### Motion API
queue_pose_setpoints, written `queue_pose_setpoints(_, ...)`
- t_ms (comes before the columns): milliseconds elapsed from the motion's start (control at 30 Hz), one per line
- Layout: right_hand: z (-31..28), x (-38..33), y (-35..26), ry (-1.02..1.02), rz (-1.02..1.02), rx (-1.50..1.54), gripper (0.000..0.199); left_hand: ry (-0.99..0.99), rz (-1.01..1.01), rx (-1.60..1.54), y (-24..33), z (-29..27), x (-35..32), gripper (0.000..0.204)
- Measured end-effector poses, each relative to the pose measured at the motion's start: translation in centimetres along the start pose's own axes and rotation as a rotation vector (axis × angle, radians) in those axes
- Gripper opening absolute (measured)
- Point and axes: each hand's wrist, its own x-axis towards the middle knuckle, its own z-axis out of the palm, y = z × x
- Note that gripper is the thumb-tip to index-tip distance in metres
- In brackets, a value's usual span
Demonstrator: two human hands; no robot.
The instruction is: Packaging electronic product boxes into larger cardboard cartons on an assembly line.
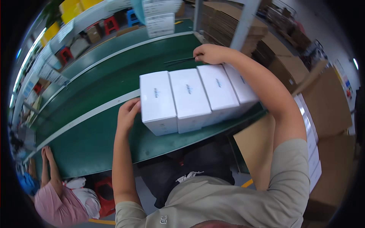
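Several white boxes stand side by side in a tight row on the green table, from the leftmost white box (156,99) to the one partly hidden under my right forearm. My left hand (127,113) grips the left side of that leftmost box, its thumb and fingers against the edge. Beyond the row, over the table's far part, my right hand (211,54) is closed on a thin dark tool (178,60). The tool points left, clear of the box tops, and blur hides its exact kind.
A pale rail (97,110) runs along the green table (87,140). At the left, another person's hands (47,152) rest on its edge. An open cardboard carton (255,148) with white boxes inside stands right of me. Stacked flat cardboard (224,22) and a grey post (245,24) lie beyond.
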Motion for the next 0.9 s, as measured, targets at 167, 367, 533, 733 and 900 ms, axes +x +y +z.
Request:
queue_pose_setpoints(167, 0.6, 4.1, -7.6, -0.115, -0.229, 0.016, 0.02, 0.342, 0.209, -0.123, 2.3, 1.5, 4.1, 0.027)
queue_pose_setpoints(367, 3.9, 5.7, -11.7, -0.056, -0.376, 0.122, 0.02, 0.525, 0.388, 0.001, 3.5, 0.0, 4.6, 0.028)
queue_pose_setpoints(533, 5.2, 5.3, -11.6, 0.094, -0.425, 0.22, 0.019, 0.459, 0.443, 0.251, 3.0, -1.2, 2.5, 0.031)
queue_pose_setpoints(733, 4.9, 4.8, -11.3, 0.174, -0.455, 0.213, 0.015, 0.514, 0.457, -0.206, 3.4, -0.6, 2.4, 0.017)
queue_pose_setpoints(900, 4.5, 4.2, -11.3, 0.259, -0.479, 0.182, 0.015, 0.51, 0.434, -0.22, 3.4, -0.5, 2.4, 0.011)
